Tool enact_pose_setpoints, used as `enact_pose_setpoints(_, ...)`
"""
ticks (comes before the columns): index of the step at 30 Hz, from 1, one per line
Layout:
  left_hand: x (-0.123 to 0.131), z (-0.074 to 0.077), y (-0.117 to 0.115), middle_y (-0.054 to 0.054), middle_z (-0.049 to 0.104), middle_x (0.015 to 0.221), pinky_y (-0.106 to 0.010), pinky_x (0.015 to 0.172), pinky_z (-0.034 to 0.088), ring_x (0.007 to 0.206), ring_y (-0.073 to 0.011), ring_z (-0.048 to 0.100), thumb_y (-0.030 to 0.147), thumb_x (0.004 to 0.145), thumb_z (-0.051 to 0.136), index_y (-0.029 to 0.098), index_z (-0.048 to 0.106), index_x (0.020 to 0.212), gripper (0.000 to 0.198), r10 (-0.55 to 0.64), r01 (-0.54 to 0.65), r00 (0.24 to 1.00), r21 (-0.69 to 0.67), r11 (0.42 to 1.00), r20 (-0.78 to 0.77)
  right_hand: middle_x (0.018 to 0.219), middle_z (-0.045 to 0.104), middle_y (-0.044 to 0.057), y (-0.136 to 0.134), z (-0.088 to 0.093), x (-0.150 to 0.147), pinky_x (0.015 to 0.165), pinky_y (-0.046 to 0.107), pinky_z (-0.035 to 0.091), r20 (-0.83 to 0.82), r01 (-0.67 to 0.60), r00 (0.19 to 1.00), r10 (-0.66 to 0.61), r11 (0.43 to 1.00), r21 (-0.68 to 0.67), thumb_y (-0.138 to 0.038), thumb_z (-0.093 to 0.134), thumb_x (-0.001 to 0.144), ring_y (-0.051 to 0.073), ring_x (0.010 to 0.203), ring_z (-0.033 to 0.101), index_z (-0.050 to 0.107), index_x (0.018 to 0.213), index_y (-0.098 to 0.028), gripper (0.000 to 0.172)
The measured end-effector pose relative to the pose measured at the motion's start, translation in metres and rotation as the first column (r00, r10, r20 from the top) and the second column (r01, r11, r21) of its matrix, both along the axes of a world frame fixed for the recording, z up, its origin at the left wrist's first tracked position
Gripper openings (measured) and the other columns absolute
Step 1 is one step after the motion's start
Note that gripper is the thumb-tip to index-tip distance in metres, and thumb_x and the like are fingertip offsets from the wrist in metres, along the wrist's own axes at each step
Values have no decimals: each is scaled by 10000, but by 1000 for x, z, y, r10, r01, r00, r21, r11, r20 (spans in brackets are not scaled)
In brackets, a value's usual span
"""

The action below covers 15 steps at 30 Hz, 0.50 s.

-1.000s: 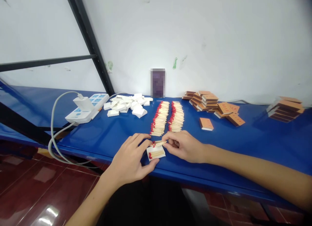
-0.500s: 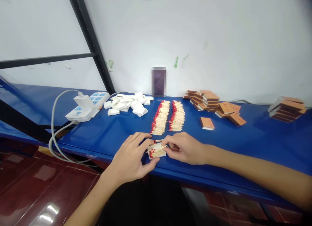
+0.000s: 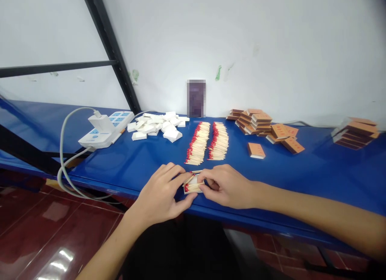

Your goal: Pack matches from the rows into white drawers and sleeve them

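One white tray (image 3: 195, 179) by desk's (image 3: 265, 175) near edge, left hand (image 3: 164, 191) pinching its sides, right hand (image 3: 227, 187) curled at its right end, can't tell if gripping. Matches (image 3: 193, 187) held above moments ago now inside, so filling's looking further along.

Bright wall (image 3: 181, 34), glare on floor tiles (image 3: 64, 254), far-right boxes (image 3: 357, 132) apparently blurred

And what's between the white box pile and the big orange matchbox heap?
In the head view, two rows of red-tipped matches lie between the white box pile and the orange matchbox heap; a blurred dark rectangle stands behind them.
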<state>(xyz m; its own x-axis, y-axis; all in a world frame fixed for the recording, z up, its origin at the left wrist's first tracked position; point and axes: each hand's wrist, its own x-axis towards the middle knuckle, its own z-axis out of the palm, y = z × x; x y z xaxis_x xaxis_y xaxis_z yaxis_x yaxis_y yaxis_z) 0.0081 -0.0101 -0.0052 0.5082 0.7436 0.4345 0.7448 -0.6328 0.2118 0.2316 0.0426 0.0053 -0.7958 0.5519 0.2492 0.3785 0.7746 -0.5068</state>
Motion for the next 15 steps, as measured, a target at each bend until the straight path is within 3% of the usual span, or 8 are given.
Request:
enact_pose_setpoints(6, 0, 1, 0, -109, 671, 1080, -439, 878, 485, 967, -266, 585, 316, 926, 622, 160, 657, 1204, 321, -28, 28, 999, 24, 999, 28, 560, 488, -72, 0, -1, 2, 557, 242, 305, -47, -33, 998, 35, 998, 57, -249, 532, 933, 105, 497, 439, 624, 996, -178, 132)
enact_pose_setpoints(10, -2, 1, -1, -124, 662, 1172, -466, 953, 478, 1068, -294, 576, 322, 905, 644, 167, 611, 1260, 388, -44, 42, 998, 53, 998, 38, 553, 461, -77, 0, -1, 3, 532, 231, 288, -116, -5, 993, 12, 998, 64, -224, 525, 913, 92, 471, 390, 575, 867, -193, 74)
enact_pose_setpoints(15, -3, 3, -1, -100, 660, 1181, -440, 964, 476, 1104, -272, 586, 245, 933, 605, 203, 632, 1199, 271, -115, 113, 993, 49, 992, 30, 569, 460, -63, 1, -1, 3, 533, 239, 265, -121, 114, 987, -105, 991, 72, -177, 491, 884, 94, 488, 389, 519, 772, -196, 117)
